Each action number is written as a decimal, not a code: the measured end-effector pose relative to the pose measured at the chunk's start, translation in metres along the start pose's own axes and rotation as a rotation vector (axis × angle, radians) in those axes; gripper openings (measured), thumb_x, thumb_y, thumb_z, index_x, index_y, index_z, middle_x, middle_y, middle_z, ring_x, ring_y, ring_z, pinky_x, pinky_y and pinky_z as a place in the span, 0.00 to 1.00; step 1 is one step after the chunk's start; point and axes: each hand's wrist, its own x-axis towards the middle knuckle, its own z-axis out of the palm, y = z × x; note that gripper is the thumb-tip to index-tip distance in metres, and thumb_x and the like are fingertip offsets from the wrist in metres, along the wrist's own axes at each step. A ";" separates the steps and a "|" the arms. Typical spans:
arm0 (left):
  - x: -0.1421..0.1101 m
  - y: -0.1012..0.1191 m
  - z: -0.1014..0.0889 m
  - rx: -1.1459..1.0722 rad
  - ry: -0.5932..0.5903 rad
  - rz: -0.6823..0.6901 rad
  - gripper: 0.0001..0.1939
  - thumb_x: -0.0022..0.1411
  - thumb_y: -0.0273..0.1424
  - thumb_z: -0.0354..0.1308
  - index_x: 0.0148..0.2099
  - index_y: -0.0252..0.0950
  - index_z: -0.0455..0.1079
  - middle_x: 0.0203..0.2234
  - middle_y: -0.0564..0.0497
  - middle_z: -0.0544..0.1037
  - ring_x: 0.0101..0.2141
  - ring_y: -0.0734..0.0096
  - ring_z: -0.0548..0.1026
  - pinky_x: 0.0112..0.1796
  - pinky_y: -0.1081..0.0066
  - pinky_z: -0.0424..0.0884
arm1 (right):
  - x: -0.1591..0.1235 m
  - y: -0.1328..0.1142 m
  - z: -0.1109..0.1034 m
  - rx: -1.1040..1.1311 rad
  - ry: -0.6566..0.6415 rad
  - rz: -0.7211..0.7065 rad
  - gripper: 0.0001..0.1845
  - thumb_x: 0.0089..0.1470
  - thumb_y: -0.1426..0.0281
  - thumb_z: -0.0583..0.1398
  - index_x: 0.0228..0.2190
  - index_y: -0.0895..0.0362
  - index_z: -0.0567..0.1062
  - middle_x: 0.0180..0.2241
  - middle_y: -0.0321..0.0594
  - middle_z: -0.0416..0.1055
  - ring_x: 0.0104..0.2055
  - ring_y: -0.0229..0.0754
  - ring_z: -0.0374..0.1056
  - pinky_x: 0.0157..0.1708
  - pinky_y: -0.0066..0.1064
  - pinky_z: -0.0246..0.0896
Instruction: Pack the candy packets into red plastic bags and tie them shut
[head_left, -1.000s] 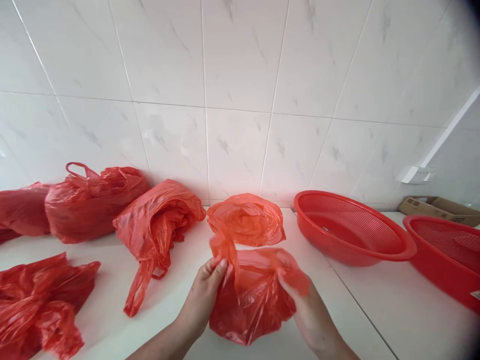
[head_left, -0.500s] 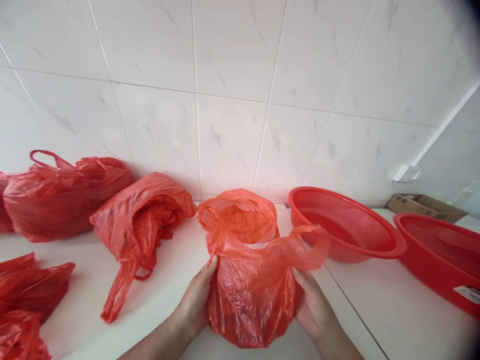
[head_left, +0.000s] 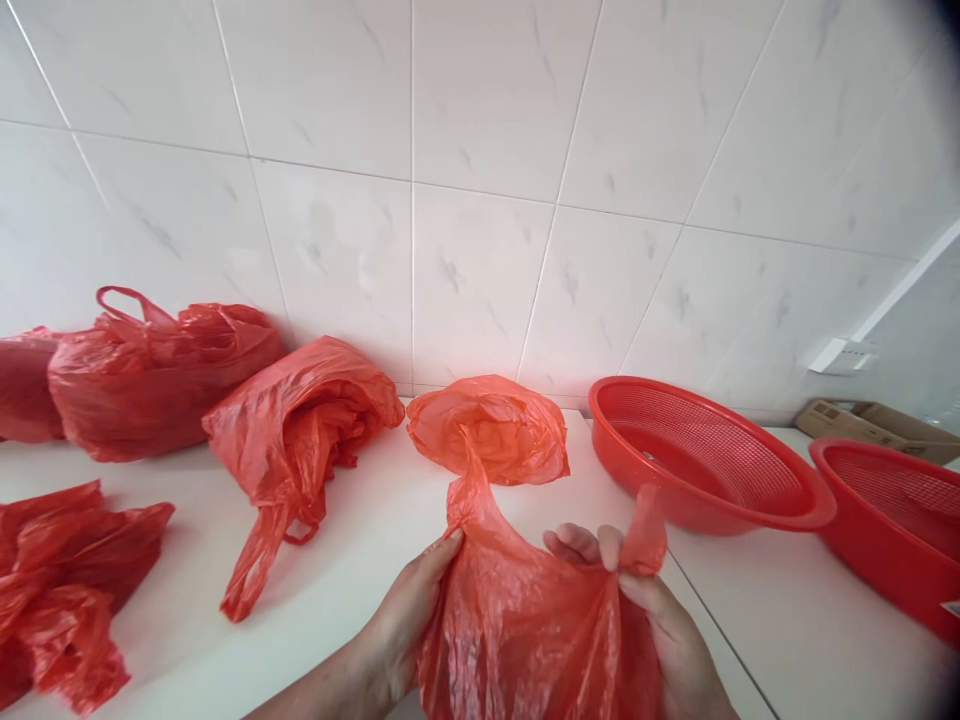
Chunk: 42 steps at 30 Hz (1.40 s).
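Six bags (head_left: pixel 525 620) (head_left: pixel 487 440) (head_left: pixel 285 400) (head_left: pixel 157 390) (head_left: pixel 26 390) (head_left: pixel 67 590), two baskets (head_left: pixel 675 500) (head_left: pixel 870 540), one box (head_left: pixel 862 428)

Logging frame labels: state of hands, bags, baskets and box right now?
Left hand: gripping held bag
Right hand: gripping held bag
Held bag: stretched between hands
Back-middle bag: spread open
Folded bag: slumped, handle trailing forward
Loop-handled bag: bulging, handle up
Front-left bag: crumpled
Far-left bag: cut off, unclear
Middle basket: open, upright
Right basket: open, partly cut off
Box: open

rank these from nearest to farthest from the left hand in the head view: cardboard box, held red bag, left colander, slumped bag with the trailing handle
From the left hand:
1. held red bag, gripped in it
2. slumped bag, to its left, farther back
3. left colander, to the right, near the wall
4. cardboard box, far right
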 end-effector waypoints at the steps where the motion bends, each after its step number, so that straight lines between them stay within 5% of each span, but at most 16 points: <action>1: 0.001 0.000 -0.001 -0.004 0.016 0.015 0.13 0.59 0.37 0.57 0.40 0.33 0.69 0.30 0.43 0.79 0.32 0.57 0.78 0.37 0.61 0.73 | 0.001 0.000 -0.001 0.059 0.013 0.008 0.06 0.45 0.68 0.62 0.24 0.52 0.68 0.27 0.33 0.66 0.32 0.38 0.66 0.36 0.32 0.62; 4: 0.002 -0.002 -0.003 0.017 0.078 0.045 0.12 0.58 0.37 0.59 0.37 0.34 0.67 0.27 0.45 0.78 0.28 0.58 0.77 0.33 0.61 0.73 | 0.003 0.001 0.000 0.092 -0.037 0.041 0.06 0.50 0.65 0.59 0.25 0.51 0.68 0.15 0.28 0.49 0.19 0.33 0.52 0.26 0.27 0.56; 8: 0.001 -0.004 -0.003 0.050 0.149 0.109 0.10 0.58 0.36 0.58 0.37 0.34 0.67 0.25 0.46 0.77 0.24 0.61 0.76 0.29 0.61 0.72 | 0.003 0.008 0.001 -0.149 -0.015 0.049 0.30 0.53 0.43 0.47 0.30 0.55 0.72 0.14 0.29 0.50 0.17 0.33 0.47 0.21 0.27 0.48; 12: -0.004 -0.003 0.002 0.092 0.104 0.141 0.10 0.58 0.36 0.58 0.36 0.34 0.67 0.24 0.48 0.77 0.25 0.63 0.75 0.29 0.64 0.72 | 0.002 0.014 0.004 -0.504 0.065 0.119 0.31 0.54 0.48 0.54 0.50 0.56 0.68 0.12 0.25 0.51 0.15 0.31 0.47 0.19 0.25 0.46; 17: -0.011 -0.007 0.015 0.151 0.012 0.176 0.10 0.57 0.33 0.59 0.27 0.35 0.64 0.17 0.56 0.70 0.18 0.76 0.68 0.21 0.76 0.63 | -0.001 0.022 0.014 -0.639 -0.052 0.219 0.50 0.45 0.51 0.64 0.62 0.53 0.48 0.17 0.24 0.59 0.14 0.27 0.50 0.16 0.22 0.45; 19: -0.012 -0.010 0.021 0.243 -0.073 0.160 0.11 0.56 0.33 0.60 0.25 0.36 0.64 0.15 0.56 0.69 0.17 0.75 0.68 0.21 0.76 0.62 | 0.000 0.026 0.018 -0.657 -0.121 0.220 0.48 0.43 0.52 0.65 0.60 0.54 0.53 0.17 0.24 0.60 0.14 0.27 0.50 0.15 0.21 0.43; 22: -0.011 -0.014 0.026 0.440 -0.132 0.160 0.12 0.52 0.34 0.62 0.23 0.36 0.65 0.16 0.54 0.72 0.19 0.71 0.71 0.22 0.73 0.65 | 0.002 0.034 0.018 -0.695 -0.136 0.183 0.30 0.43 0.54 0.66 0.44 0.57 0.70 0.14 0.25 0.58 0.14 0.27 0.49 0.15 0.21 0.41; 24: -0.010 -0.016 0.026 0.520 -0.108 0.157 0.11 0.49 0.36 0.65 0.26 0.36 0.67 0.15 0.54 0.73 0.20 0.68 0.72 0.24 0.72 0.66 | 0.004 0.038 0.014 -0.675 -0.085 0.170 0.20 0.44 0.53 0.65 0.29 0.58 0.71 0.12 0.24 0.55 0.13 0.27 0.48 0.15 0.21 0.41; 26: -0.012 -0.014 0.026 0.540 -0.124 0.169 0.12 0.48 0.36 0.66 0.32 0.36 0.69 0.17 0.54 0.74 0.22 0.66 0.74 0.27 0.70 0.68 | 0.007 0.040 0.010 -0.622 -0.007 0.167 0.21 0.48 0.51 0.62 0.24 0.57 0.67 0.10 0.23 0.51 0.12 0.27 0.47 0.14 0.22 0.41; 32: -0.027 -0.006 0.030 0.615 -0.408 0.301 0.30 0.51 0.35 0.66 0.56 0.39 0.62 0.37 0.45 0.78 0.40 0.58 0.76 0.44 0.63 0.68 | 0.012 0.044 0.004 -0.634 0.117 0.102 0.21 0.54 0.52 0.57 0.30 0.58 0.70 0.12 0.24 0.52 0.14 0.29 0.47 0.16 0.22 0.44; 37: -0.019 -0.012 0.022 0.521 -0.227 0.173 0.22 0.64 0.45 0.47 0.47 0.33 0.70 0.26 0.45 0.79 0.32 0.58 0.77 0.34 0.66 0.69 | 0.003 0.038 0.011 -0.606 -0.027 0.103 0.15 0.56 0.56 0.57 0.34 0.56 0.69 0.15 0.28 0.61 0.18 0.32 0.56 0.23 0.25 0.52; 42: -0.012 -0.009 0.013 0.411 -0.118 0.120 0.17 0.61 0.43 0.54 0.37 0.34 0.72 0.25 0.47 0.78 0.27 0.63 0.76 0.33 0.66 0.70 | -0.004 0.023 0.017 -0.359 -0.103 0.222 0.26 0.51 0.46 0.55 0.40 0.52 0.73 0.24 0.36 0.70 0.26 0.40 0.65 0.34 0.34 0.60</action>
